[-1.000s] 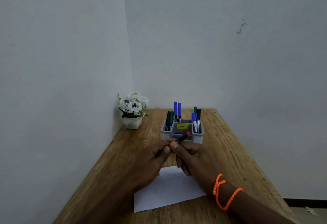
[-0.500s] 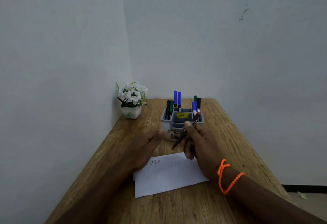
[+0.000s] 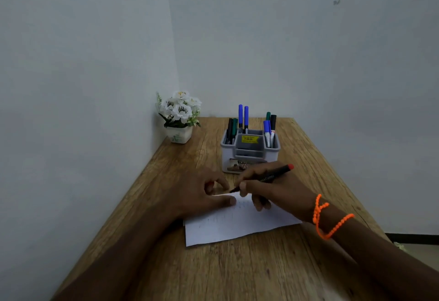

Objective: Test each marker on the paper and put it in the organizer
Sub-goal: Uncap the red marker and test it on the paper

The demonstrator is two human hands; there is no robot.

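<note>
Hidden: near edge of the worktop [image 3: 237,277] cut off by the frame bottom; both forearms run out of view; far left corner of the paper [image 3: 237,227] covered by the left hand [image 3: 202,196]; lower front of the organizer [image 3: 249,155] partly behind the right hand [image 3: 273,189].
Hard to make out: marker tip at the paper's far edge, contact not clear; faint short strokes on the paper, colours unreadable; picture label low on the organizer front, blurred.
Writing: yellow price sticker [image 3: 249,138] on the organizer's centre block, reading about "49.00"; pale print along the marker [image 3: 268,177] barrel, illegible.
Right fingers: clenched round the black marker with red end cap, tip pointing left and down, cap end up to the right.
Left fingers: released, spread flat, pressing the paper; whether a cap sits under them, cannot tell.
Marker location: in the right hand, above the paper, just in front of the organizer.
Organizer contents: dark and green markers left, two blue at rear centre, blue, green and black right, all upright.
Elsewhere: orange bead bracelet [image 3: 327,217] on the right wrist; white flower pot [image 3: 179,120] in the far left corner.
</note>
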